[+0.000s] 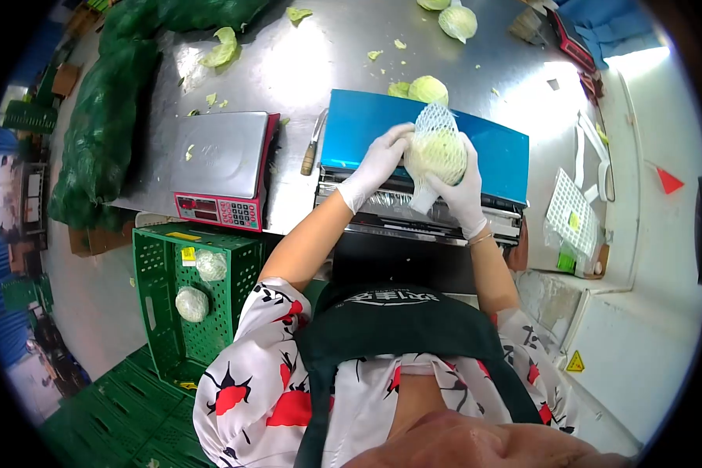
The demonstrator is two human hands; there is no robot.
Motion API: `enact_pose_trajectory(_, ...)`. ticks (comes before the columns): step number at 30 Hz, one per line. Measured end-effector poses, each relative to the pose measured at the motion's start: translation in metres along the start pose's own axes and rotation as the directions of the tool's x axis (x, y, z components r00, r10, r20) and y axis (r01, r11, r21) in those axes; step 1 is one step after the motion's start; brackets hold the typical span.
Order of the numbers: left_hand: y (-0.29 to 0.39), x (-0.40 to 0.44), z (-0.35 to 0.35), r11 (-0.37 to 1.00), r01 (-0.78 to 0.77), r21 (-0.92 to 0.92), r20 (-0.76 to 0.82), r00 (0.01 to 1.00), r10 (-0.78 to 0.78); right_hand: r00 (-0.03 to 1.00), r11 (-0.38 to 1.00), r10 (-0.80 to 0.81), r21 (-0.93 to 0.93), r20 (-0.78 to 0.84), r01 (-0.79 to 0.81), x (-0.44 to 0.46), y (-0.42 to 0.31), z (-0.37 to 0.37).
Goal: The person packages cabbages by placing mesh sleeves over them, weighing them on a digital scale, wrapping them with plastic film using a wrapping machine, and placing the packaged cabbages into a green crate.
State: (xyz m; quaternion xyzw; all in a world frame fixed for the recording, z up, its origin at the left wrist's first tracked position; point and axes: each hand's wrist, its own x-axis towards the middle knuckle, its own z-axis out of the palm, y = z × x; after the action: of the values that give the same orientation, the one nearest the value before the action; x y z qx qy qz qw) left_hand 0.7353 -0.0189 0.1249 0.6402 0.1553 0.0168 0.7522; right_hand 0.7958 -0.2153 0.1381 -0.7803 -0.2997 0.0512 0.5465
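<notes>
A pale green cabbage [437, 154] in a white foam net sleeve is held up between my two hands, over the blue-topped wrapping machine [366, 129]. My left hand [381, 162], in a white glove, grips the cabbage's left side near the top. My gloved right hand [463, 191] closes round its right side and lower end, where the net's tail hangs down. Below my hands runs a strip of clear film [386, 201] along the machine's front. Behind the held cabbage, a bare cabbage [428, 90] sits at the machine's back edge.
A red scale [218, 156] and a wooden-handled knife [310, 152] lie left of the machine. A green crate [152, 288] below holds wrapped cabbages [192, 303]. Green net sacks [97, 140] line the left edge. A white grid rack [573, 212] is at right. Loose leaves [222, 48] lie behind.
</notes>
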Motion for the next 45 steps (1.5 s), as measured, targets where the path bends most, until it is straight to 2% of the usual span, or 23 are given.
enact_pose_trajectory(2,-0.026,0.006,0.008,0.976,-0.163,0.143,-0.002,0.986,0.165,0.995,0.989,0.102,0.104,0.014,-0.103,-0.002,0.004,-0.004)
enact_pose_trajectory(5,-0.006,-0.018,0.000,0.946,-0.134,0.296,-0.103,0.980,0.171,0.991,0.992,0.127,0.017,-0.036,-0.127,-0.009,0.002,-0.020)
enact_pose_trajectory(8,0.007,-0.074,-0.041,0.564,-0.140,0.814,-0.202,0.842,0.501,0.939,0.944,0.028,-0.301,-0.342,-0.138,-0.034,-0.009,-0.048)
enact_pose_trajectory(9,0.015,-0.095,-0.051,0.280,-0.041,0.959,-0.123,0.830,0.544,0.919,0.775,-0.043,-0.593,-0.392,-0.216,-0.052,-0.001,-0.060)
enact_pose_trajectory(10,0.009,-0.114,-0.057,0.185,0.110,0.977,-0.174,0.908,0.381,0.905,0.512,-0.121,-0.807,-0.408,-0.295,-0.070,0.010,-0.066)
enact_pose_trajectory(12,-0.039,-0.130,-0.062,0.038,0.170,0.985,-0.171,0.900,0.402,0.892,0.257,0.121,-0.854,-0.435,-0.452,-0.099,0.019,-0.059)
enact_pose_trajectory(14,-0.047,-0.127,-0.047,0.140,0.156,0.978,-0.202,0.884,0.422,0.918,0.173,0.132,-0.903,-0.373,-0.392,-0.111,0.025,-0.041)
enact_pose_trajectory(16,-0.032,-0.117,-0.036,0.664,0.127,0.736,-0.360,0.905,0.226,0.912,0.590,0.146,-0.706,-0.383,-0.392,-0.107,0.044,-0.035)
enact_pose_trajectory(18,0.000,-0.121,-0.035,0.920,0.190,0.343,-0.347,0.936,-0.064,0.901,0.842,0.291,-0.361,-0.321,-0.401,-0.106,0.030,-0.048)
enact_pose_trajectory(19,-0.008,-0.123,-0.049,0.961,0.030,0.275,-0.225,0.974,0.033,0.896,0.902,0.391,-0.108,-0.210,-0.418,-0.108,0.012,-0.058)
enact_pose_trajectory(20,-0.008,-0.131,-0.066,0.957,0.010,0.291,-0.042,0.999,0.002,0.888,0.885,0.454,0.150,-0.074,-0.441,-0.109,-0.008,-0.069)
enact_pose_trajectory(23,0.046,-0.169,-0.075,0.918,-0.056,0.392,0.321,0.944,-0.079,0.846,0.880,0.447,0.026,0.292,-0.474,-0.117,-0.069,-0.121)
enact_pose_trajectory(24,0.069,-0.174,-0.077,0.917,-0.108,0.383,0.416,0.907,-0.067,0.710,0.797,0.572,-0.076,0.411,-0.599,-0.110,-0.094,-0.144)
enact_pose_trajectory(27,0.122,-0.175,-0.078,0.994,-0.072,0.080,0.431,0.902,0.031,0.808,0.909,-0.023,0.348,0.589,-0.228,-0.084,-0.097,-0.190)
enact_pose_trajectory(28,0.121,-0.150,-0.077,0.960,-0.256,-0.111,0.505,0.817,0.277,0.796,0.849,-0.226,0.514,0.562,-0.121,-0.070,-0.095,-0.196)
enact_pose_trajectory(29,0.126,-0.149,-0.060,0.988,-0.104,-0.118,0.226,0.966,0.129,0.900,0.876,0.105,0.389,0.424,-0.285,-0.063,-0.088,-0.195)
enact_pose_trajectory(31,0.116,-0.079,-0.048,0.845,-0.425,0.323,0.265,0.898,0.351,0.943,0.950,0.259,0.123,0.207,-0.288,-0.018,-0.085,-0.167)
enact_pose_trajectory(34,0.040,0.011,-0.038,0.454,-0.577,0.679,0.473,0.816,0.331,0.899,0.894,-0.137,-0.340,0.415,0.293,0.050,-0.014,-0.105)
enact_pose_trajectory(36,0.015,0.033,-0.013,0.476,-0.513,0.714,0.489,0.852,0.186,0.882,0.854,-0.174,-0.379,0.437,0.356,0.058,0.030,-0.062)
enact_pose_trajectory(38,0.022,0.035,-0.004,0.718,-0.277,0.639,0.351,0.935,0.048,0.901,0.974,-0.022,-0.193,0.433,0.117,0.067,0.024,-0.054)
enact_pose_trajectory(40,0.017,0.027,-0.006,0.839,-0.247,0.485,0.323,0.942,0.091,0.890,0.993,0.113,-0.065,0.441,-0.094,0.065,0.016,-0.050)
enact_pose_trajectory(44,-0.009,-0.012,0.001,0.999,0.034,0.008,0.230,0.973,-0.035,0.842,0.839,0.351,0.263,0.410,-0.477,0.014,0.005,-0.044)
enact_pose_trajectory(45,0.002,-0.035,0.005,0.978,-0.031,0.206,0.220,0.975,-0.015,0.803,0.842,0.393,0.176,0.449,-0.511,0.002,-0.016,-0.053)
